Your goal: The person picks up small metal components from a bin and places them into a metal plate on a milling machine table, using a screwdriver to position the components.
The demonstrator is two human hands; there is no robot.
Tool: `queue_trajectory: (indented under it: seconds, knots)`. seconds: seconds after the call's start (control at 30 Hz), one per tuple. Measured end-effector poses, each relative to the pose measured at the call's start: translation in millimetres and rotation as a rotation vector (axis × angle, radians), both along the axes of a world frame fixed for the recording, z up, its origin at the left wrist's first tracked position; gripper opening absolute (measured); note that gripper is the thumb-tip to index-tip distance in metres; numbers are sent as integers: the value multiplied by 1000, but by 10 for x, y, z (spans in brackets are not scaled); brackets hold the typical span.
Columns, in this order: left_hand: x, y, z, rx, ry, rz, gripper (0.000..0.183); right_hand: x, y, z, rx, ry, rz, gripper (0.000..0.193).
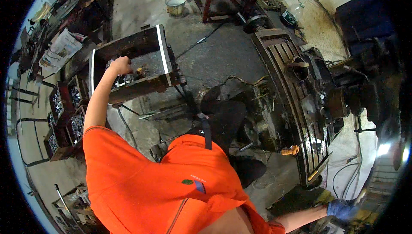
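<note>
My bare left hand (122, 65) reaches down into a dark, open metal box (139, 87) with white strips along two of its edges. Its fingers are curled downward over small metal parts (125, 79) in the box's left end. Whatever sits between the fingertips is hidden. Far out at the lower right is my right hand (341, 209) in a blue glove, close to a pale bar or lever (362, 196) on the machine. Blur and the picture's dark rim keep its fingers from showing clearly.
To my right runs a machine with a long slotted table (285, 75); an orange-handled tool (289, 150) and a yellow-handled tool (314, 175) lie along it. Bins of small metal parts (53, 141) stand at left. A bucket (175, 5) and dark red table (210, 0) are farther off.
</note>
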State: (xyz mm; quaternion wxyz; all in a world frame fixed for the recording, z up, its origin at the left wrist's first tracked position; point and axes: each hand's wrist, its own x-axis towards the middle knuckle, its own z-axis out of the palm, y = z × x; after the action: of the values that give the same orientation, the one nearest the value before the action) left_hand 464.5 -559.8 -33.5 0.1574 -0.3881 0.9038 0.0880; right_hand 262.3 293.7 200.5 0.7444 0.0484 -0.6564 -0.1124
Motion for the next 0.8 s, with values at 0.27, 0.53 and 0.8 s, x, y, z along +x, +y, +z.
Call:
queue_trajectory:
  seconds: [0.27, 0.53, 0.8]
  knots:
    - [428, -500, -876, -312, -107, -108, 17, -99, 288, 366, 193, 13, -163, 21]
    - [328, -619, -1122, -335, -177, -219, 12, 5, -45, 936, -234, -202, 307, 24]
    - [333, -1109, -1560, -365, -105, -434, 17, 79, -182, 1181, 285, -71, 2, 24]
